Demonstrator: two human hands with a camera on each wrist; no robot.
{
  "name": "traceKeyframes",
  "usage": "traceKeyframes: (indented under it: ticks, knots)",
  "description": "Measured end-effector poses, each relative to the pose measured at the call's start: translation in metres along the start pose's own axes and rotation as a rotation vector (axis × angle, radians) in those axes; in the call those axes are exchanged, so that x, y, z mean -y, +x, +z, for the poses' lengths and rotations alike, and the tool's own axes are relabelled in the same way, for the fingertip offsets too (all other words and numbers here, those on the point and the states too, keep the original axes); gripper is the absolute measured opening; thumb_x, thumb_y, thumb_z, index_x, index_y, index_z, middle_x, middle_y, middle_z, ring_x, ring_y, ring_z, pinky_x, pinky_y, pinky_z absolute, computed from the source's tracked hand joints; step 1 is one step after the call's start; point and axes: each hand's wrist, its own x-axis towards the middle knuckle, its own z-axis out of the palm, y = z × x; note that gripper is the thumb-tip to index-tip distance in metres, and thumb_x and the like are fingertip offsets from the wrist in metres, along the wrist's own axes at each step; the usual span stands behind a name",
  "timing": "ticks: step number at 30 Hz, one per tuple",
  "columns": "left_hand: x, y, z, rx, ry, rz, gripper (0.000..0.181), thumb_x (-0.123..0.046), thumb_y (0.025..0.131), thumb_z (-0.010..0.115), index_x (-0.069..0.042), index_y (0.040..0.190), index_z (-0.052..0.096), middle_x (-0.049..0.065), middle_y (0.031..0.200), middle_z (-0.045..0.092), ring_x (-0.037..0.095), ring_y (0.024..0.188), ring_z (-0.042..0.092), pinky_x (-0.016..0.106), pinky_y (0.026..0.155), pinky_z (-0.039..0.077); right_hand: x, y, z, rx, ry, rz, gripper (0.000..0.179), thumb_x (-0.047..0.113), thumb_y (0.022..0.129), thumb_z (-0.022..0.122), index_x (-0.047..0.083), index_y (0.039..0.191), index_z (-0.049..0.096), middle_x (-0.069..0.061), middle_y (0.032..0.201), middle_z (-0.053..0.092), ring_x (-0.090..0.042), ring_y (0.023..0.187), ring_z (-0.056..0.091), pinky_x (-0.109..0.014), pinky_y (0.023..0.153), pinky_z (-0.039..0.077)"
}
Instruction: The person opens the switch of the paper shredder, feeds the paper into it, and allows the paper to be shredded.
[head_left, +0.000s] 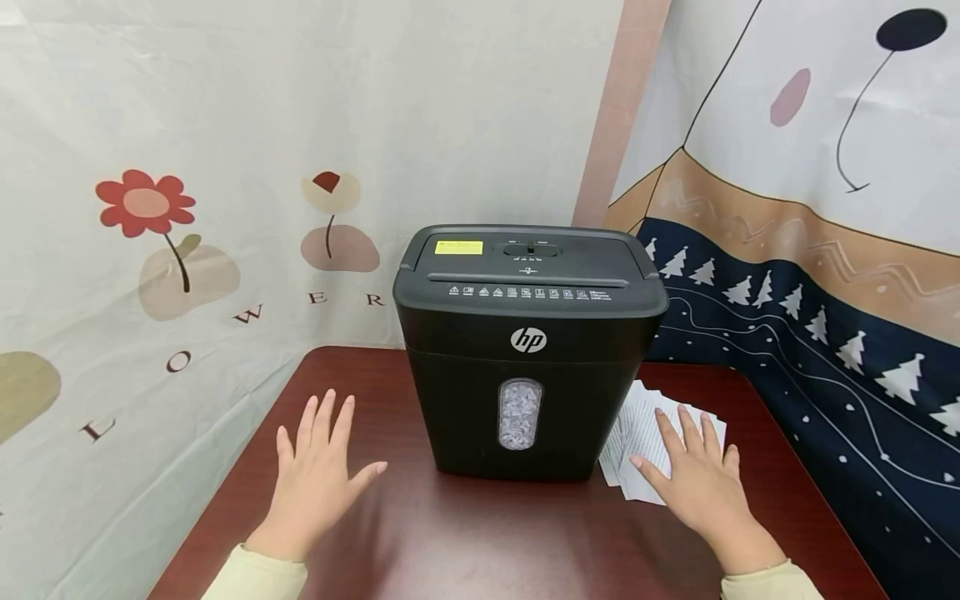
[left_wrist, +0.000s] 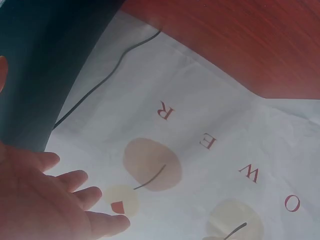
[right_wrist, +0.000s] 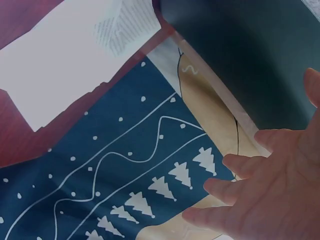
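A black paper shredder (head_left: 457,392) with an HP logo stands upright on the table, its feed slot on top. Paper shreds show through its small front window (head_left: 519,414). To its right lies a fanned stack of printed paper sheets (head_left: 637,446), also seen in the right wrist view as white paper (right_wrist: 65,65). My left hand (head_left: 311,475) is spread in the air left of the shredder, holding nothing. My right hand (head_left: 705,483), fingers spread too, hovers in front of the paper and partly covers it in the head view. Neither hand touches the shredder.
The dark red wooden table (head_left: 480,542) carries the shredder and paper. A pale printed curtain (head_left: 450,108) hangs behind and to the left; a navy curtain with trees (head_left: 825,433) borders the right edge. A black cord (left_wrist: 107,75) runs behind the shredder.
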Motion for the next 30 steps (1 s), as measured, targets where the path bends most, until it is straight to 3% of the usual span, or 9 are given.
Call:
traceKeyframes:
  ticks: [15,22,30]
  knots:
    - [0.000,0.000,-0.009,0.033,-0.053,-0.009,0.097,-0.045,0.080,0.074,-0.002,0.151,0.024,0.027,0.153,0.020,0.043,0.144,0.009,0.074,0.105,0.006,0.006,-0.003,-0.015,-0.025,-0.004,-0.043,0.087,0.062,0.088,0.054,0.003,0.148,0.032,-0.030,0.152,0.020,-0.053,0.137,0.011,-0.079,0.100,0.010]
    - [-0.001,0.004,-0.018,0.032,-0.080,0.000,0.096,-0.046,0.081,0.073,-0.001,0.151,0.023,0.027,0.152,0.022,0.044,0.142,0.013,0.074,0.105,0.009,0.012,-0.004,-0.030,-0.114,-0.028,-0.085,0.081,0.051,0.086,0.064,0.003,0.145,0.037,-0.030,0.148,0.029,-0.052,0.134,0.023,-0.076,0.100,0.021]
    - [-0.001,0.012,-0.036,0.061,-0.163,-0.011,0.096,-0.048,0.084,0.070,0.000,0.151,0.021,0.027,0.151,0.025,0.045,0.140,0.016,0.073,0.104,0.013,0.020,-0.003,-0.047,-0.211,0.031,-0.133,0.079,0.038,0.082,0.073,-0.002,0.142,0.041,-0.031,0.143,0.038,-0.050,0.128,0.037,-0.069,0.098,0.035]
